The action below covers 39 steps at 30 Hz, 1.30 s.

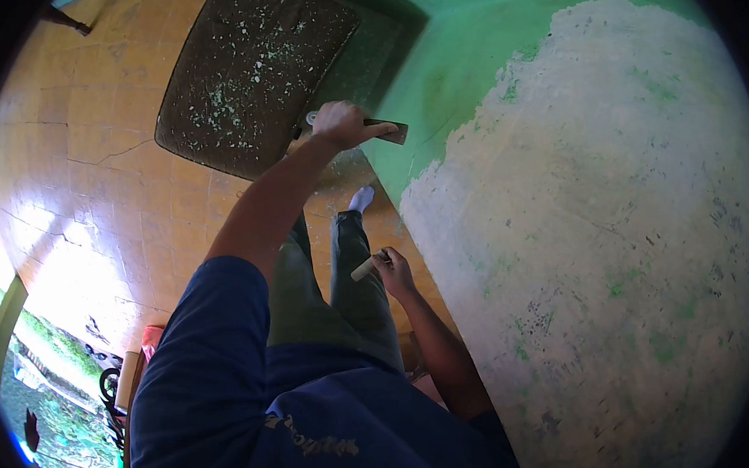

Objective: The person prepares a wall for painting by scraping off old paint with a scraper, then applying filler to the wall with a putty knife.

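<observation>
My left hand [342,123] is closed around a scraper whose flat dark blade [392,132] points right. The blade overlaps the edge of the green painted wall [423,119] in this view. Lower down, my right hand [396,269] grips a short pale cylinder-shaped piece, like a handle [364,270], in front of my legs; I cannot tell what the far end of it is. To the right, a large part of the wall is stripped to a whitish surface [596,212], with green specks left on it and a ragged border against the green paint.
A dark brown padded seat [253,78], strewn with green and white flakes, stands beyond my left hand. Orange floor tiles [119,121] run beneath, with one cracked. My sock-covered foot [361,200] is near the wall's base. Bright daylight and greenery [58,391] show at lower left.
</observation>
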Each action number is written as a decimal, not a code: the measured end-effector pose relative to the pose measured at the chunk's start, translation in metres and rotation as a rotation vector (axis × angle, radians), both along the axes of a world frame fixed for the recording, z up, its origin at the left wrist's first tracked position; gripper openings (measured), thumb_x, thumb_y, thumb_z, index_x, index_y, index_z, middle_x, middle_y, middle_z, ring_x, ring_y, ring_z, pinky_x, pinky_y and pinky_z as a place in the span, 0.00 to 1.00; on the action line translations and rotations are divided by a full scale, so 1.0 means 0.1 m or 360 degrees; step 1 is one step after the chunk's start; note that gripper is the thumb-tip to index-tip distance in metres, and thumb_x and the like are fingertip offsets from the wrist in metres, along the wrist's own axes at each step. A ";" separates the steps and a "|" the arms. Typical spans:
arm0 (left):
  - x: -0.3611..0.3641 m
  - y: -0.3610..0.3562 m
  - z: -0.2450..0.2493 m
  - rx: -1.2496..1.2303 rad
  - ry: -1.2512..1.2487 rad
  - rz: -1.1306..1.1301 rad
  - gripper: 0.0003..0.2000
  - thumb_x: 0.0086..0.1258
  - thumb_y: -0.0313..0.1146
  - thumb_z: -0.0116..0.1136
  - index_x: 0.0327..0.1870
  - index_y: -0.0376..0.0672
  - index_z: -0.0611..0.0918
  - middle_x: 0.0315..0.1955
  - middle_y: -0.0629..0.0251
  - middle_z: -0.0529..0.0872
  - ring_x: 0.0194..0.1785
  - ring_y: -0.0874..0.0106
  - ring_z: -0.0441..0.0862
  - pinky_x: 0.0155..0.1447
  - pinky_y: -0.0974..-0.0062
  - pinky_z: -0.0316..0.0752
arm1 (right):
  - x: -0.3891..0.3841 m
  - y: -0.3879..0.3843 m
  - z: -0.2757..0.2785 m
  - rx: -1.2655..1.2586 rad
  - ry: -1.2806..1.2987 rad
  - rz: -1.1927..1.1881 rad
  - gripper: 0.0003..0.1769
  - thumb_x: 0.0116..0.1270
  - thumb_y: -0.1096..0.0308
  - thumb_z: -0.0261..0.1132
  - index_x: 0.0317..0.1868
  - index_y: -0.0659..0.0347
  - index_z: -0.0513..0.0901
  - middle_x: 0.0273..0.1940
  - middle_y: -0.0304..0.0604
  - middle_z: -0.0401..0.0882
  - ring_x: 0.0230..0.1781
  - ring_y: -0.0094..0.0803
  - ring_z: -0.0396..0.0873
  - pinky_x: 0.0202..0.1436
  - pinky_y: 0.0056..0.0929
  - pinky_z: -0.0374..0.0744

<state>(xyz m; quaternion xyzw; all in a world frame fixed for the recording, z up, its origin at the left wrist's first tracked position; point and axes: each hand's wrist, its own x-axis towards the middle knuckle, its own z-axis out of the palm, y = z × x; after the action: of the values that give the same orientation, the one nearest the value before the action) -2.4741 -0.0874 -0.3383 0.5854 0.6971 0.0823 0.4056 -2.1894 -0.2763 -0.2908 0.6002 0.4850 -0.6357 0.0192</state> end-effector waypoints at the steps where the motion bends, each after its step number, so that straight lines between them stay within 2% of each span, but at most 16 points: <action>1: 0.05 0.00 -0.05 0.0037 -0.0048 0.0062 0.32 0.50 0.72 0.52 0.24 0.47 0.86 0.18 0.57 0.81 0.28 0.58 0.81 0.36 0.62 0.74 | 0.01 -0.01 -0.03 0.0011 0.0009 -0.0016 0.10 0.66 0.65 0.61 0.38 0.65 0.74 0.26 0.35 0.73 0.24 0.17 0.72 0.30 0.20 0.74; 3: 0.29 0.18 0.18 0.0037 -0.0101 0.0004 0.32 0.50 0.72 0.52 0.26 0.47 0.86 0.19 0.57 0.81 0.28 0.58 0.81 0.36 0.62 0.74 | -0.01 0.02 0.00 0.0015 0.0013 -0.0019 0.11 0.66 0.64 0.61 0.38 0.65 0.74 0.26 0.35 0.73 0.24 0.17 0.72 0.30 0.20 0.74; 5: 0.32 0.24 0.30 0.0032 -0.0161 -0.0048 0.32 0.50 0.72 0.52 0.27 0.47 0.87 0.19 0.56 0.82 0.28 0.58 0.81 0.36 0.62 0.74 | -0.08 0.13 0.13 -0.0145 -0.0058 -0.0037 0.11 0.66 0.63 0.61 0.38 0.64 0.75 0.27 0.36 0.74 0.25 0.18 0.74 0.30 0.20 0.75; 7: 0.24 0.25 0.29 0.0037 -0.0125 -0.0125 0.36 0.48 0.76 0.48 0.24 0.48 0.86 0.18 0.61 0.81 0.28 0.61 0.81 0.35 0.66 0.74 | -0.11 0.18 0.17 -0.0121 -0.0062 -0.0049 0.11 0.66 0.63 0.61 0.39 0.64 0.75 0.27 0.36 0.75 0.25 0.19 0.75 0.29 0.20 0.75; 12: -0.03 0.01 -0.04 -0.0016 -0.0007 0.0005 0.36 0.48 0.77 0.48 0.24 0.48 0.86 0.19 0.61 0.81 0.29 0.62 0.81 0.34 0.66 0.74 | -0.11 0.19 0.15 -0.0076 -0.0068 -0.0058 0.12 0.66 0.62 0.61 0.39 0.63 0.75 0.28 0.37 0.77 0.26 0.20 0.77 0.28 0.20 0.75; 14: 0.00 0.01 0.02 0.0019 -0.0013 0.0037 0.36 0.47 0.77 0.48 0.24 0.48 0.86 0.19 0.61 0.81 0.29 0.62 0.81 0.34 0.66 0.74 | -0.08 0.17 0.13 -0.0117 -0.0061 -0.0057 0.12 0.66 0.62 0.61 0.40 0.63 0.75 0.29 0.38 0.77 0.27 0.20 0.78 0.28 0.20 0.75; 16: 0.24 0.11 0.14 -0.0059 -0.0116 0.0047 0.33 0.49 0.74 0.52 0.24 0.48 0.86 0.15 0.58 0.79 0.25 0.60 0.80 0.33 0.65 0.74 | -0.01 0.11 0.04 -0.0077 -0.0067 -0.0019 0.12 0.66 0.62 0.61 0.40 0.63 0.75 0.30 0.38 0.78 0.28 0.21 0.78 0.28 0.20 0.75; 21: 0.35 0.17 0.24 0.0016 -0.0266 -0.0015 0.34 0.48 0.75 0.50 0.24 0.48 0.86 0.16 0.57 0.79 0.25 0.59 0.80 0.32 0.64 0.73 | -0.03 0.19 0.12 -0.0107 -0.0094 -0.0031 0.13 0.66 0.61 0.60 0.40 0.63 0.75 0.32 0.39 0.79 0.30 0.23 0.80 0.28 0.21 0.76; 27: 0.04 -0.02 0.02 -0.0081 -0.0029 -0.0016 0.36 0.48 0.76 0.49 0.23 0.46 0.85 0.17 0.57 0.80 0.26 0.59 0.80 0.32 0.63 0.73 | -0.01 0.19 0.09 -0.0118 -0.0125 0.0000 0.13 0.66 0.60 0.60 0.40 0.63 0.75 0.32 0.39 0.79 0.31 0.25 0.81 0.29 0.23 0.77; 34: 0.33 0.27 0.40 -0.0099 -0.0236 -0.0066 0.36 0.48 0.76 0.50 0.22 0.45 0.85 0.17 0.58 0.80 0.26 0.60 0.81 0.33 0.63 0.74 | -0.03 0.29 0.07 -0.0128 -0.0163 0.0090 0.13 0.66 0.60 0.60 0.40 0.62 0.75 0.33 0.39 0.79 0.32 0.25 0.82 0.29 0.23 0.77; 39: 0.03 0.09 0.14 -0.0187 -0.0089 -0.0008 0.36 0.47 0.76 0.50 0.24 0.45 0.86 0.17 0.59 0.81 0.27 0.61 0.81 0.33 0.63 0.74 | -0.09 0.31 0.11 -0.0151 -0.0101 -0.0007 0.13 0.67 0.60 0.60 0.40 0.62 0.74 0.33 0.39 0.79 0.32 0.25 0.82 0.29 0.23 0.77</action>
<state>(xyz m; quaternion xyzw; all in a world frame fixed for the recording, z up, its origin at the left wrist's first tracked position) -2.4714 -0.0781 -0.3240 0.5599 0.6875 0.0566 0.4589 -2.1984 -0.2449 -0.2797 0.6196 0.4521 -0.6386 0.0617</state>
